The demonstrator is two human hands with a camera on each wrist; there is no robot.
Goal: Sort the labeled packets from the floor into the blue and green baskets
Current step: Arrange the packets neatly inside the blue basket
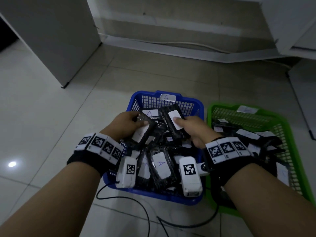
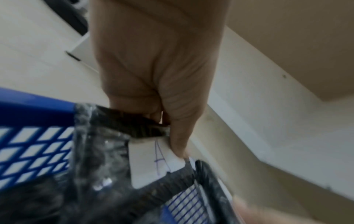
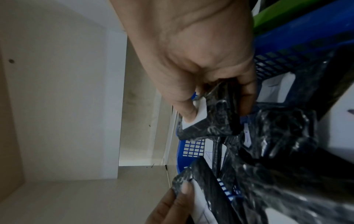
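Observation:
Both hands hover over the blue basket (image 1: 171,97), which carries an "A" tag on its far rim and holds several black packets with white labels. My left hand (image 1: 127,124) grips one black packet (image 1: 142,134) by its upper end; in the left wrist view its label (image 2: 153,163) reads "A". My right hand (image 1: 189,129) pinches another black packet (image 1: 172,123), thumb on its white label (image 3: 198,117). Beside it on the right stands the green basket (image 1: 290,134), also holding labeled packets.
A grey cabinet (image 1: 51,35) stands at the back left, and a white unit (image 1: 301,93) is at the right. Black cables (image 1: 136,207) trail across the tiled floor in front of the baskets. A low wall step (image 1: 171,47) runs behind.

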